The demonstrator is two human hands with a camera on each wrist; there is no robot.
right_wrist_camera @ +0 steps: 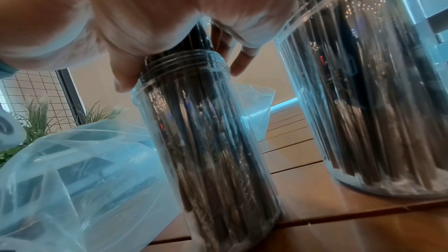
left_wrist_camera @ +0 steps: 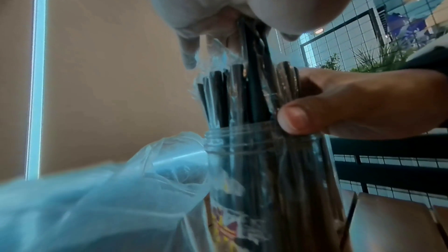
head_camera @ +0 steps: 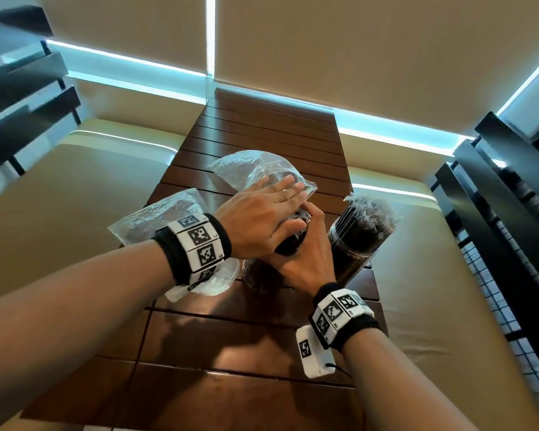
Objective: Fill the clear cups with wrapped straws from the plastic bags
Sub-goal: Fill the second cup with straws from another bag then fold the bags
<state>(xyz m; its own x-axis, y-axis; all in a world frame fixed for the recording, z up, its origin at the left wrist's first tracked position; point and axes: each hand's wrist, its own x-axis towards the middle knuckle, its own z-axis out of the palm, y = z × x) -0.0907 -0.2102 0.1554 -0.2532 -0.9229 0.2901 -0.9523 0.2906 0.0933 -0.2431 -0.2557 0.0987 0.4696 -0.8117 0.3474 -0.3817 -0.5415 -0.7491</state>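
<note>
A clear cup (head_camera: 257,279) stands on the wooden table (head_camera: 231,346), packed with dark wrapped straws (left_wrist_camera: 242,93) that stick out above its threaded rim (left_wrist_camera: 244,137). My left hand (head_camera: 277,197) lies flat on the straw tops, fingers straight. My right hand (head_camera: 305,222) grips the straw bundle just above the rim, its thumb (left_wrist_camera: 293,120) pressing on the near side. In the right wrist view the same cup (right_wrist_camera: 206,141) stands upright. A second clear cup (head_camera: 355,244), full of straws, stands just to the right.
One crumpled plastic bag (head_camera: 156,216) lies left of the cups, under my left wrist. Another plastic bag (head_camera: 252,166) sits behind my hands. Cushioned benches (head_camera: 75,213) flank the narrow table, and dark railings (head_camera: 495,213) stand to the right.
</note>
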